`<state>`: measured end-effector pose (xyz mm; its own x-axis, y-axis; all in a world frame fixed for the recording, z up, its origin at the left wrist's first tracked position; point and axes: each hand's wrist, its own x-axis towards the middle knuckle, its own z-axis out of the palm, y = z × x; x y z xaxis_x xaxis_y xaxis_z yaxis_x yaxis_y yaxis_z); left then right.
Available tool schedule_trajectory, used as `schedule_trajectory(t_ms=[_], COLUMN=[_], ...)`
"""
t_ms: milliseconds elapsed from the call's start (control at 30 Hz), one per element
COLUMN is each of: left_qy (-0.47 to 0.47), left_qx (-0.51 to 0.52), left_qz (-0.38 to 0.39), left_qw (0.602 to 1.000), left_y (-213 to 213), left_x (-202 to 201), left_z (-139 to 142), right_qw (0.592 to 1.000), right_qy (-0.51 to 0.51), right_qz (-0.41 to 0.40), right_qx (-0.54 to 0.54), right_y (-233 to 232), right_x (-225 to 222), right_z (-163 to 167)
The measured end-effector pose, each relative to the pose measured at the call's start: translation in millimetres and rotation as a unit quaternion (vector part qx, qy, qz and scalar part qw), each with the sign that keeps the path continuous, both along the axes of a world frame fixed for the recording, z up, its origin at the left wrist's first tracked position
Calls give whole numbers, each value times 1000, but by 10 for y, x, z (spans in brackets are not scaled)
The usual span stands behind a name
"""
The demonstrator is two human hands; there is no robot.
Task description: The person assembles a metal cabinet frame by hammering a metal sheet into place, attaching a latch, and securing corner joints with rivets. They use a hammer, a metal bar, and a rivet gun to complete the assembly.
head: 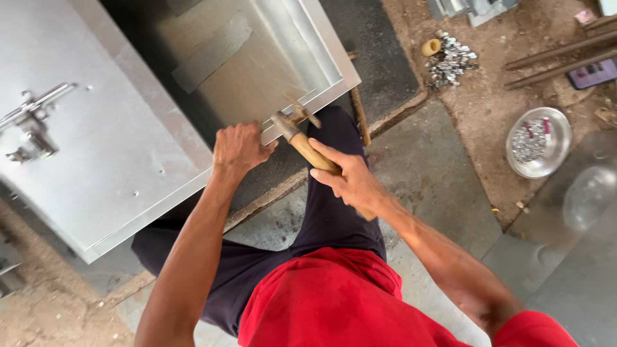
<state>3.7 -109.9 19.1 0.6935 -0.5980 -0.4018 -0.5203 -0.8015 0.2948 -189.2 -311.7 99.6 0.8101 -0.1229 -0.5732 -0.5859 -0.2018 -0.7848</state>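
Observation:
My left hand (239,148) grips the front rim of an open galvanised sheet-metal box (96,154) that lies on its side on the floor. My right hand (350,180) is closed around the wooden handle of a hammer (303,146). The hammer's metal head (283,121) is against the box rim, just right of my left hand. A latch (32,122) is fixed to the box's outer face at the left. My legs in dark trousers stretch out under the box.
A round metal dish (538,142) with small metal fasteners sits on the floor at the right. A pile of small metal pieces (450,61) and a roll of tape (430,47) lie further back. Metal rods (559,58) lie at the top right. A rod (360,115) lies beside the box.

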Motion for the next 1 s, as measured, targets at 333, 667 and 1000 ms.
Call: schedule_trajectory(t_ms=[333, 667, 1000], left_qy=[-5, 36, 38], left_qx=[-53, -58, -96], left_qz=[46, 152, 148], left_qw=[998, 986, 984], left_y=[-35, -778, -877], left_x=[-5, -55, -39], left_z=[-122, -81, -95], right_qw=[972, 863, 873], right_qy=[14, -334, -231], right_qz=[-188, 76, 237], right_qx=[-137, -370, -358], right_y=[-499, -431, -328], right_x=[-440, 1029, 1815], right_z=[-338, -680, -1070])
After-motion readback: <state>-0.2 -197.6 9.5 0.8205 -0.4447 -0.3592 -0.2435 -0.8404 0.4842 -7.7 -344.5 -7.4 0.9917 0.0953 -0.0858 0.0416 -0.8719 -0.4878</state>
